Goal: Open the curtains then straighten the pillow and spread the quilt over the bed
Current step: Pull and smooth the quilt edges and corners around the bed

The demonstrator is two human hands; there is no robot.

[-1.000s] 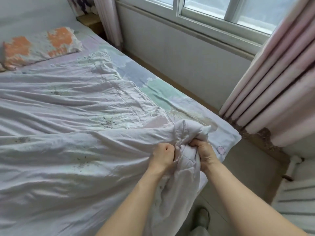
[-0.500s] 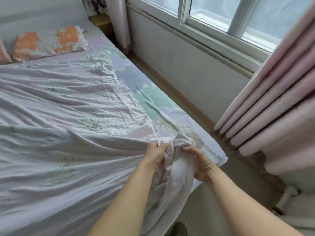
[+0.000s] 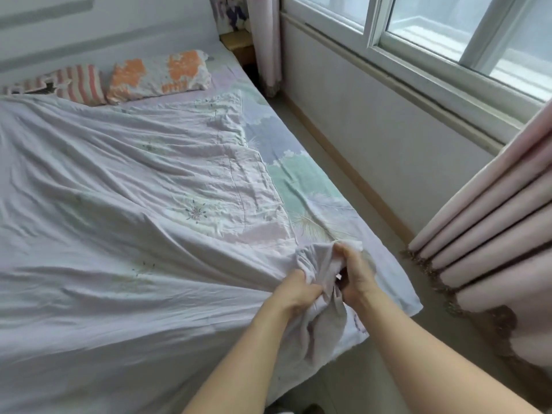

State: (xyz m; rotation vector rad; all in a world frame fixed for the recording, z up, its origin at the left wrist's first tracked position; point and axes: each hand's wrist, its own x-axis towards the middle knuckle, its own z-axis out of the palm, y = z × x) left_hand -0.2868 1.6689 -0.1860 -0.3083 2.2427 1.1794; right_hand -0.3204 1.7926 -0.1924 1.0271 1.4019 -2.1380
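Both hands bunch one corner of the pale quilt (image 3: 125,210) at the bed's (image 3: 385,282) near right corner: the left hand (image 3: 294,297) has its fingers curled into the gathered cloth, and the right hand (image 3: 357,277) has its grip closed round the same bunch just beside it. Two pillows, one orange-patterned (image 3: 159,74) and one striped (image 3: 74,85), lie side by side at the bed's head beyond the quilt's far edge, while pink curtains (image 3: 490,243) hang drawn aside at the window (image 3: 448,34).

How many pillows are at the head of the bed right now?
2. An orange-patterned pillow lies near the window side, and a red-striped pillow sits to its left, its lower edge partly covered by the quilt. More could lie beyond the left edge of the view.
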